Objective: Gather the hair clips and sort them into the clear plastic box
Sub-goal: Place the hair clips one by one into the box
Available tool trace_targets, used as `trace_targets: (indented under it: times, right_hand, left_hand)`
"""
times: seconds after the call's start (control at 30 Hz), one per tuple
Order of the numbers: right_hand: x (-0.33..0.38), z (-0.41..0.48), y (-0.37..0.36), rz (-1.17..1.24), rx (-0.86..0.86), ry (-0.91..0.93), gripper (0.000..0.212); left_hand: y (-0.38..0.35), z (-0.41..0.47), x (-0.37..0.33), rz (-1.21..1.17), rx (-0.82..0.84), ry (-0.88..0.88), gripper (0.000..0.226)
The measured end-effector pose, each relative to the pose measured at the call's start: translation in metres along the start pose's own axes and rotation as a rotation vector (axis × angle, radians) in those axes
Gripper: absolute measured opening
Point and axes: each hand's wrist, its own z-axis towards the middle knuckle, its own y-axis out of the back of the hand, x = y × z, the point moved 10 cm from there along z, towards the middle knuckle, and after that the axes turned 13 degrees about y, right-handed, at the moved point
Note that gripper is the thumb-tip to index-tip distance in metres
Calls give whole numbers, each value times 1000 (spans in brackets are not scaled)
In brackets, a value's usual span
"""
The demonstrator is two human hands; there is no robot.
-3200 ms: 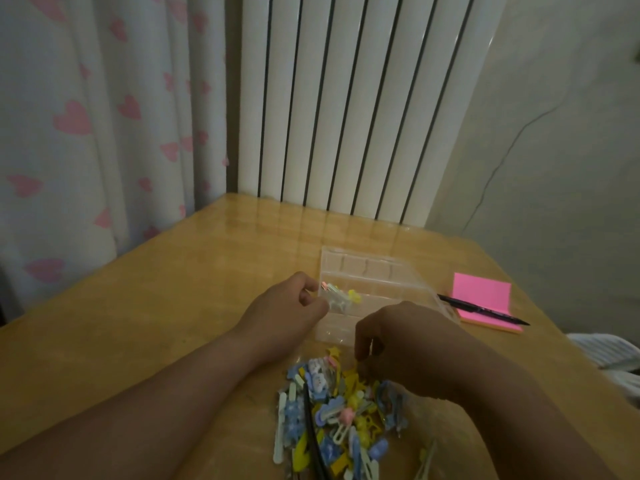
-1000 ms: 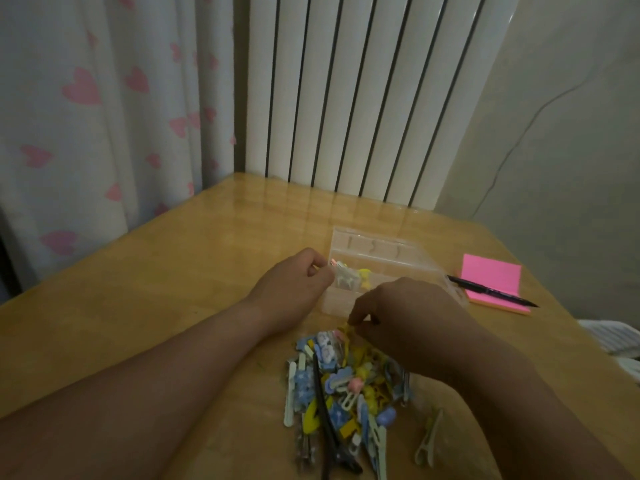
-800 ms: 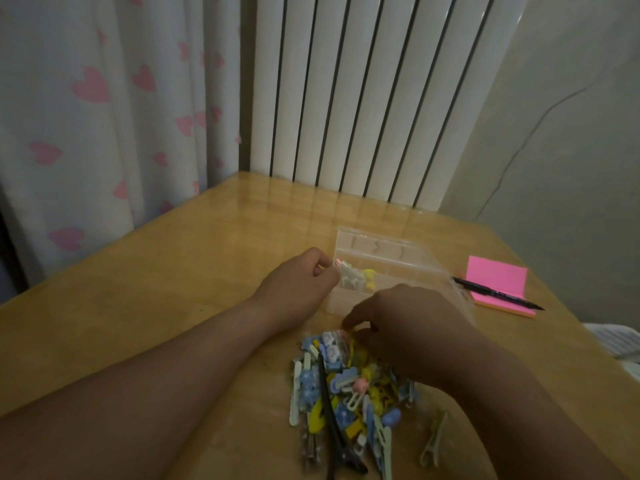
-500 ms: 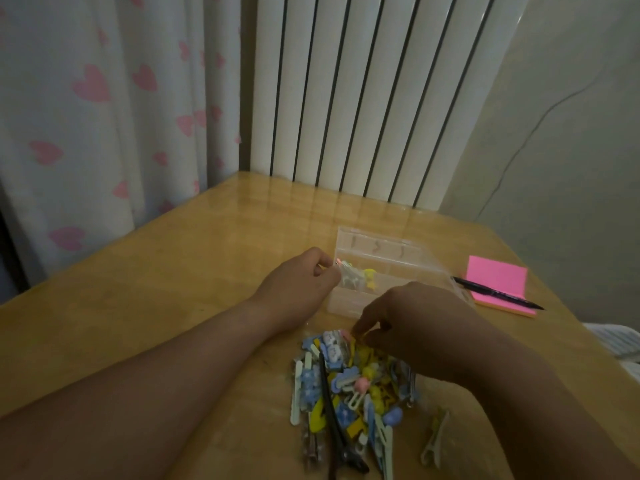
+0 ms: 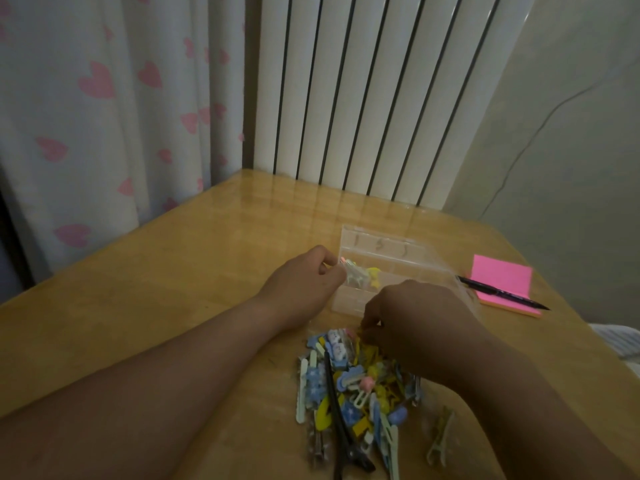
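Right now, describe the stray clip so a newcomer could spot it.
On the wooden table, find the colourful clip pile near the front edge. Right of that pile lies one pale clip, alone on bare wood, apart from the others.

Pretty clearly somebody's home, a lived-in room rather than any kind of workplace. A white curtain (image 5: 104,116) printed with pink hearts hung on the left, and a tall white column radiator (image 5: 363,98) stood right behind a glossy wooden table (image 5: 173,289). The stuff on it was all personal: a heap of colourful hair clips (image 5: 346,386), a clear plastic box (image 5: 381,245) with compartments, and a pink sticky-note pad (image 5: 502,271) with a black pen (image 5: 504,294) across it. The plain painted wall (image 5: 571,168) had a thin line running up it, crack or cable, couldn't tell.
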Motion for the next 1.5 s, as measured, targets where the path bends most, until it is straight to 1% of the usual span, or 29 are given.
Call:
trace_targets:
  times: [0.23,0.37,0.47,0.6,0.77,0.9,0.97,1.03,1.1,1.13,1.2,1.27,1.33,1.5]
  right_hand:
    - [16,4,4,-170,35,65,15]
    - [22,4,8,-206,18,85,13]
    - [17,-1,7,-138,38,76,17]
    - [1,-11,4,-2,97,-3,23]
    - [-2,-8,0,13,88,-16,19]
    - [-5,-8,-2,36,50,12,20]
    - [-11,-10,4,143,-21,24,18]
    - [-27,-13,20,315,-177,-13,13]
    - [-56,-18,38,489,-388,-111,10]
    - [-71,-18,43,557,-461,-170,10]
    - [-96,-10,41,634,-508,-270,9]
    - [-112,8,31,654,-452,-344,6]
    - [-124,26,20,666,-367,-401,5]
    - [-131,58,-5,634,-144,-476,5]
  left_hand:
    - [-1,-2,-2,-13,5,-8,33]
    - [0,-1,-1,-17,3,-12,34]
    - [0,1,1,-23,4,-15,36]
    - [-2,3,3,-11,5,-8,38]
    - [-2,2,2,1,8,0,37]
    - [-2,3,3,-1,9,8,36]
    - [-3,3,3,3,7,3,38]
    - [-4,3,4,10,7,-1,39]
    - [-5,3,5,16,9,0,39]
    - [-5,3,5,17,10,-1,41]
    - [-7,4,5,16,8,-1,44]
    - [-7,5,5,18,7,8,46]
    - [-7,4,5,20,13,15,54]
    - [-6,2,5,8,22,13,61]
